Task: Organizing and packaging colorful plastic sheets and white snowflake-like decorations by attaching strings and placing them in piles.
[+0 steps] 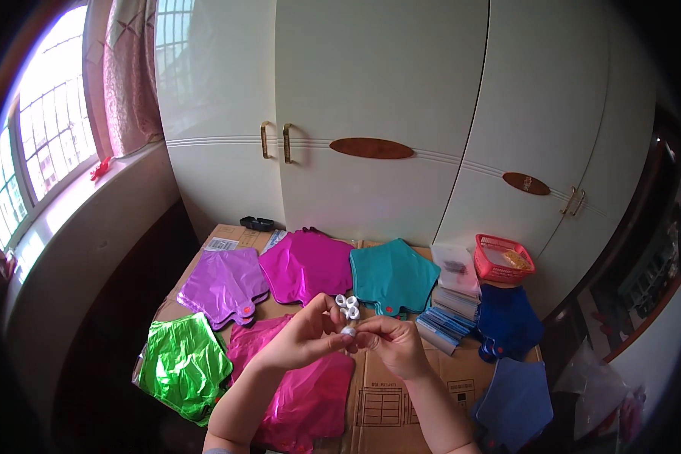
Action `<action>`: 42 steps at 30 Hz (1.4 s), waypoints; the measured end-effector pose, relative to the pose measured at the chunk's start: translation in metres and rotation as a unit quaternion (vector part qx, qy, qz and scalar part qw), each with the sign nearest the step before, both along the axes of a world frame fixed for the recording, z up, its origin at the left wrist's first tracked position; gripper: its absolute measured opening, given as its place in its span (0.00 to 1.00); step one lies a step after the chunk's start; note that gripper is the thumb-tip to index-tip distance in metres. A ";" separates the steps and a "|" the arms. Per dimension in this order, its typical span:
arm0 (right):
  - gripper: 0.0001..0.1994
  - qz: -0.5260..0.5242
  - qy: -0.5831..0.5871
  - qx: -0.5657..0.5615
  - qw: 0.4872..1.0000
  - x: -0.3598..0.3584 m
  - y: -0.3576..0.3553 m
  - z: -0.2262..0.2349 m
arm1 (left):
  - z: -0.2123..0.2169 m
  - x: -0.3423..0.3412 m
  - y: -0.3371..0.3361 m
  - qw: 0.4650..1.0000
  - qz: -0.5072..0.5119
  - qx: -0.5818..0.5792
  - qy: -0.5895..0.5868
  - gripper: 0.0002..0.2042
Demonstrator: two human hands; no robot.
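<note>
The left grip (310, 333) and right grip (397, 346) met, both pinching a small, rounded white piece (348, 331) between their fingertips; its finer detail was too small to tell. Just beyond it clustered small white rings with open centres (353, 312); whether fingers touched them, I could not tell. Farther beyond lay shiny magenta foil (306, 265) and teal foil (393, 276); crinkled pink foil (310, 397) spread beneath the left forearm.

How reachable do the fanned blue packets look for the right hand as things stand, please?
Probably yes: the blue packets lie just beyond the right hand, with nothing visible between them, though its fingers seem busy with a small white piece.
</note>
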State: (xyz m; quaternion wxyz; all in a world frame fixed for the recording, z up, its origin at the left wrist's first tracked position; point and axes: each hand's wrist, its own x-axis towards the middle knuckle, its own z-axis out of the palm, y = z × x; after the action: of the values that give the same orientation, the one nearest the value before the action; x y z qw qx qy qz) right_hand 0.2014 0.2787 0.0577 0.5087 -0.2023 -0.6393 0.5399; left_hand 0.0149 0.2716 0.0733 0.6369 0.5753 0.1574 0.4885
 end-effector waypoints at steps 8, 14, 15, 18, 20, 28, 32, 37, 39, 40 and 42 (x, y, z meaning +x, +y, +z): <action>0.11 -0.105 -0.089 0.145 0.980 -0.003 -0.006 0.009 | -0.004 0.003 0.007 0.999 0.019 0.032 -0.034 0.11; 0.08 -0.072 -0.040 0.033 0.996 -0.003 -0.004 -0.001 | 0.001 0.001 0.002 0.998 0.049 0.025 0.011 0.12; 0.07 -0.082 -0.045 0.039 0.995 -0.003 -0.005 -0.001 | 0.001 0.002 0.003 0.998 0.056 0.022 0.022 0.12; 0.05 -0.106 -0.049 0.056 0.992 -0.004 -0.005 -0.002 | -0.001 0.002 0.002 0.997 0.079 0.004 0.021 0.12; 0.04 -0.125 -0.043 0.066 0.989 -0.006 -0.006 -0.003 | -0.002 0.001 0.003 0.996 0.086 -0.005 0.021 0.14; 0.05 -0.167 -0.117 0.136 0.970 -0.004 -0.008 0.009 | -0.002 0.003 0.001 0.957 0.232 0.119 0.128 0.12; 0.06 -0.233 -0.168 0.211 0.934 -0.004 -0.008 0.009 | 0.004 0.007 -0.002 0.881 0.318 0.243 0.252 0.11; 0.05 -0.292 -0.196 0.224 0.909 0.000 0.003 0.010 | 0.010 0.004 -0.005 0.855 0.343 0.254 0.296 0.13; 0.06 -0.307 -0.252 0.187 0.899 0.009 0.021 -0.001 | 0.016 -0.002 -0.004 0.841 0.359 0.254 0.315 0.13; 0.07 -0.305 -0.305 0.153 0.889 0.017 0.034 -0.010 | 0.018 -0.005 -0.005 0.849 0.369 0.218 0.311 0.14; 0.08 -0.300 -0.409 0.103 0.856 0.019 0.063 -0.034 | 0.026 -0.014 -0.008 0.841 0.391 0.231 0.294 0.14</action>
State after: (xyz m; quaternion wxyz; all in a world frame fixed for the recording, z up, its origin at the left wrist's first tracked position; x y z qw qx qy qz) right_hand 0.2199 0.3414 0.0233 0.3568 -0.5328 -0.7503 0.1608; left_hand 0.0006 0.2633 0.0988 0.1653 0.7133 0.4313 0.5271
